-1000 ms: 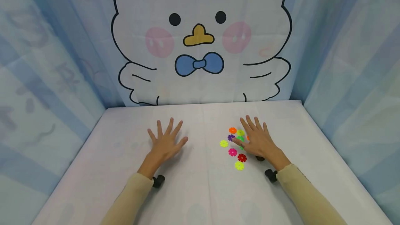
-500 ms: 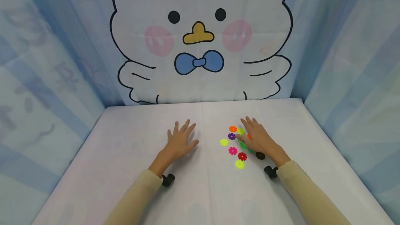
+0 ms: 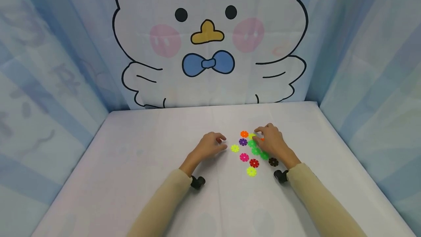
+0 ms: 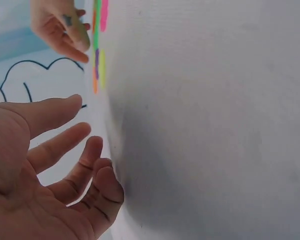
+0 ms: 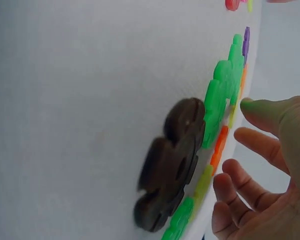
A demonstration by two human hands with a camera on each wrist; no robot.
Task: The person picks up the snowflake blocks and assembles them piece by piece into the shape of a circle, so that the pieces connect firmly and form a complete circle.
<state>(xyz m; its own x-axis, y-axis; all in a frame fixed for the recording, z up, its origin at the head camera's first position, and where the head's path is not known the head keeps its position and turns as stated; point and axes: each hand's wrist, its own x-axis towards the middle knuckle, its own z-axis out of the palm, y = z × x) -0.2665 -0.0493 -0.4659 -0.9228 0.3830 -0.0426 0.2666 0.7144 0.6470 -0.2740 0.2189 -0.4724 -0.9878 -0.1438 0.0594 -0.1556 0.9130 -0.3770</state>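
Several notched, flower-shaped plastic discs lie flat on the white table (image 3: 158, 178), right of its middle. Among them are a yellow disc (image 3: 235, 148), a purple disc (image 3: 243, 142), a pink disc (image 3: 244, 157), a red disc (image 3: 254, 163), a row of green discs (image 3: 255, 151) and a dark brown disc (image 5: 172, 165). My right hand (image 3: 272, 141) hovers over the far right part of the group, thumb and bent fingers apart, partly hiding an orange disc (image 5: 219, 147). Just left of the group, my left hand (image 3: 210, 146) holds nothing, its fingers loosely curved.
A curtain (image 3: 207, 87) with a printed cartoon bird rises behind the table's back edge. Blue-and-white curtains (image 3: 378, 94) hang on both sides. A black wrist camera (image 3: 198, 183) sits at the left cuff, another camera (image 3: 280, 176) at the right.
My left hand has moved right, close to the discs, and its spread fingers have curved in. The right hand's fingers have bent, uncovering green discs and the brown one.
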